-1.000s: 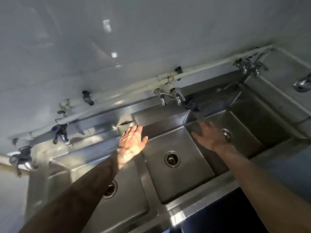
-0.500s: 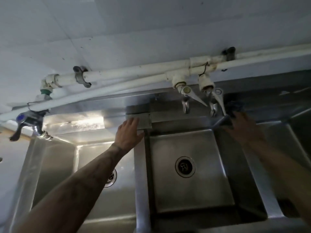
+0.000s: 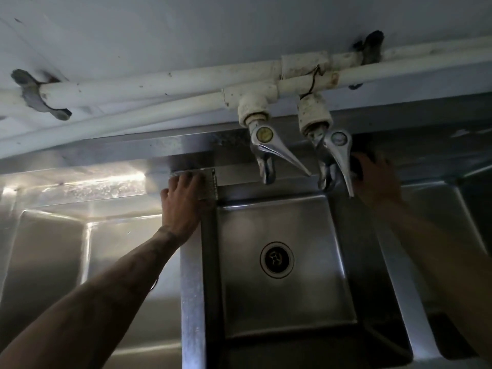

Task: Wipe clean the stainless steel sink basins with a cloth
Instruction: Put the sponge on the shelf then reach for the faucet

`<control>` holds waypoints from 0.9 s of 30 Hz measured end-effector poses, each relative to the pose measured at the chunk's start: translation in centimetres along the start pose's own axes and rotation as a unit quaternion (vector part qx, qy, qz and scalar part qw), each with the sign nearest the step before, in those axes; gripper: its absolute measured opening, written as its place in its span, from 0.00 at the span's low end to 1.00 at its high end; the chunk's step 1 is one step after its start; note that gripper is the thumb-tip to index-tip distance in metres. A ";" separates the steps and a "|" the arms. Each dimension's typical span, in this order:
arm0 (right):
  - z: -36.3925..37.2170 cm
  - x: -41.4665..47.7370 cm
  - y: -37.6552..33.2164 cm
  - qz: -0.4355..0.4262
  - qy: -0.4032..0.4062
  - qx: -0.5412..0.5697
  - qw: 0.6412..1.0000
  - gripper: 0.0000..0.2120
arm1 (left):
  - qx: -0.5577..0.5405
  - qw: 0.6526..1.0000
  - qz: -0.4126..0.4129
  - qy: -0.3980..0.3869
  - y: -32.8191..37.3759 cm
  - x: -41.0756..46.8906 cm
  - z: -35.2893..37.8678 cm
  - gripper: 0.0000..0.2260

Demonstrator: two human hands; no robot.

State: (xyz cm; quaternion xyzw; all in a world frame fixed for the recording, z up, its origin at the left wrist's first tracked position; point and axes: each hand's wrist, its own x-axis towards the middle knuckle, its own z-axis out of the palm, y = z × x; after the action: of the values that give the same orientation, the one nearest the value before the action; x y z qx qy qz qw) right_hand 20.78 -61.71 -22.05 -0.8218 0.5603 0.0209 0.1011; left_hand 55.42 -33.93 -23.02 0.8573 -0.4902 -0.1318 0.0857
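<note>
The steel sink has a middle basin (image 3: 287,310) with a round drain (image 3: 277,259), a left basin (image 3: 53,262) and a right basin (image 3: 436,209). My left hand (image 3: 183,201) lies flat on the back ledge where the divider (image 3: 193,302) between the left and middle basins begins, and holds nothing. My right hand (image 3: 378,182) reaches behind the right tap. Its fingers curl over a dark cloth (image 3: 356,166) on the back ledge. The tap lever partly hides the cloth.
Two chrome lever taps (image 3: 269,155) (image 3: 335,158) hang over the back of the middle basin, fed by white pipes (image 3: 159,89) clamped to the wall. A bright reflection lies on the ledge behind the left basin.
The view has closed in on the middle basin. My left hand settled onto the back ledge. My right hand went from the basin divider up to the dark cloth behind the taps.
</note>
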 end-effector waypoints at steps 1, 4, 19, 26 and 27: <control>0.2 -0.2 -0.3 -0.012 0.017 -0.008 1.000 0.25 | -0.001 1.000 0.003 0.004 0.2 -0.2 0.1 0.33; 0.3 -1.7 -1.4 -0.033 0.058 -0.014 0.998 0.21 | -0.006 1.000 0.016 0.023 0.5 -1.0 0.1 0.25; -3.5 -14.7 -6.5 -0.005 0.016 0.099 0.995 0.19 | -0.059 0.984 0.160 0.048 4.1 -7.0 -6.5 0.06; -9.6 -27.5 -9.6 0.097 0.028 0.091 0.991 0.21 | -0.138 0.957 0.251 0.038 7.3 -11.7 -10.2 0.09; -10.2 -29.5 -9.8 0.109 0.031 0.092 0.989 0.20 | -0.137 0.953 0.268 0.032 8.0 -12.4 -10.8 0.09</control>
State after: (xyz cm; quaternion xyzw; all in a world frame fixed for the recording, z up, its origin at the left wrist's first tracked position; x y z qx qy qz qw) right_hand 18.06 -33.20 -6.30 -0.7436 0.6486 -0.0456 0.1560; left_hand 46.24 -27.03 -8.81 0.6780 -0.6764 -0.1422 0.2501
